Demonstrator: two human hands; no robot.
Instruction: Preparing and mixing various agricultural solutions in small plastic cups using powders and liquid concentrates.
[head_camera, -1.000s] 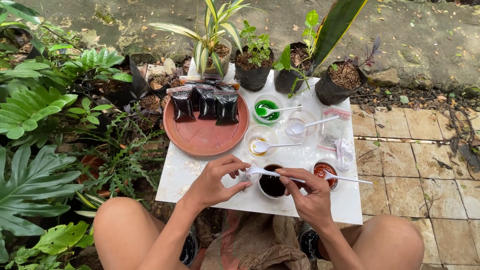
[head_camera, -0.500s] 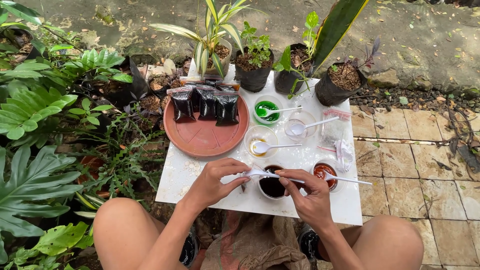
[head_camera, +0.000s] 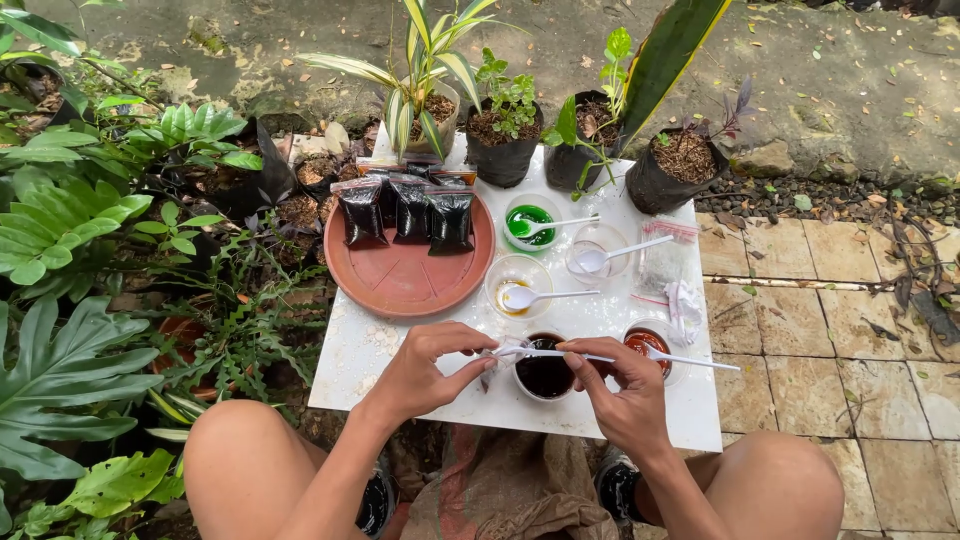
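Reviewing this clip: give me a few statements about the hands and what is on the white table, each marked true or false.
1. Both hands meet over the cup of dark liquid. True.
2. The right hand holds a white spoon. True.
3. The left hand rests on the terracotta saucer. False: it is in front of the saucer, pinching something small and white at the spoon's tip.
4. Three dark packets stand on the saucer. True.
5. The cup of green liquid has no spoon. False: a white spoon lies in it.
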